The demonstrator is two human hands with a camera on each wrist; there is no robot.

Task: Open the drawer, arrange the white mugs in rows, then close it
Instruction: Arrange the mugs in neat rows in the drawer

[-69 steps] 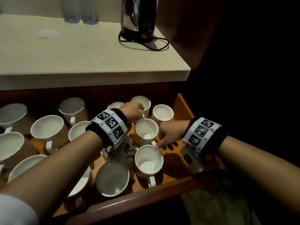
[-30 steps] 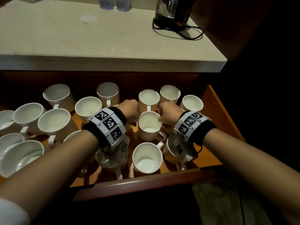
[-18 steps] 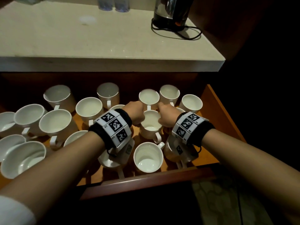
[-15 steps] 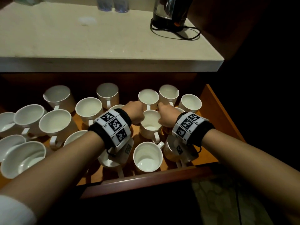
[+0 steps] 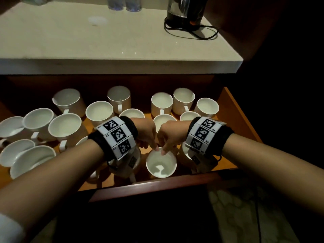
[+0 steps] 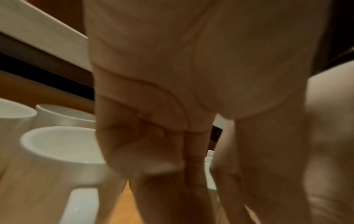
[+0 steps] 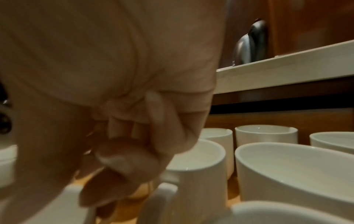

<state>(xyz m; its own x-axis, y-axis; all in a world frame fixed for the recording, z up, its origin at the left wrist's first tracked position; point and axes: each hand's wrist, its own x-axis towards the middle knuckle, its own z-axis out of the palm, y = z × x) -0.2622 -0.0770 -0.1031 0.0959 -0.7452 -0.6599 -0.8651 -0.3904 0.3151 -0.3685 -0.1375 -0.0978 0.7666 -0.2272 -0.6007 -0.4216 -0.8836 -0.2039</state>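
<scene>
The wooden drawer (image 5: 157, 187) stands pulled out, with several white mugs upright in it. Both hands meet over the far rim of the front mug (image 5: 161, 165). My left hand (image 5: 154, 146) points its fingers straight down onto that rim, and the left wrist view shows the left hand (image 6: 208, 174) with straight fingers and the thumb apart. My right hand (image 5: 164, 149) sets its index fingertip on the rim with the other fingers curled. In the blurred right wrist view the right hand (image 7: 118, 174) looks pinched. The front mug's handle is hidden.
Three mugs (image 5: 184, 99) line the back right, with two more just behind my hands. Loose, tilted mugs (image 5: 64, 127) crowd the drawer's left half. A pale countertop (image 5: 105, 41) overhangs the drawer's back, with a black kettle (image 5: 184, 13) and its cord on it.
Both hands let go of the second-row mug and drew back toward me, coming down on the far rim of the front mug.
</scene>
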